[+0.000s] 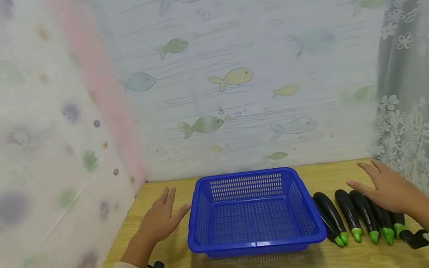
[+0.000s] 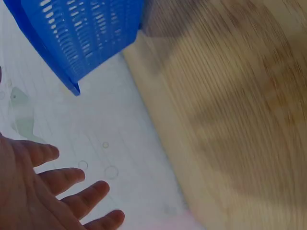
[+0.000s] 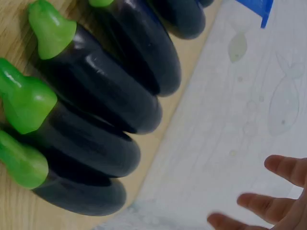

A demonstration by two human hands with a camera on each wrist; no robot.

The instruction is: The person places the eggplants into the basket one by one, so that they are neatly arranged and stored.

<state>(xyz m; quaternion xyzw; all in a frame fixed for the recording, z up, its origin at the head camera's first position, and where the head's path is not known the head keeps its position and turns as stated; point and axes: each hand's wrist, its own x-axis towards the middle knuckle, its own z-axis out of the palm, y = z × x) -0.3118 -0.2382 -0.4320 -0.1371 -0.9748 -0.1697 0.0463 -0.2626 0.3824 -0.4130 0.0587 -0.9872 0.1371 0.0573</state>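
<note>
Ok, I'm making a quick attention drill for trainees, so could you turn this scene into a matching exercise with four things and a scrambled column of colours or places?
Things:
1. basket
2. eggplants
3. left hand
4. right hand

Colours or places:
A. nearest the eggplants at the far right of the row
B. blue, with small holes in its walls
C. to the left of the basket
D. dark and glossy, with green stem ends

Pairs: 1-B, 2-D, 3-C, 4-A
</note>
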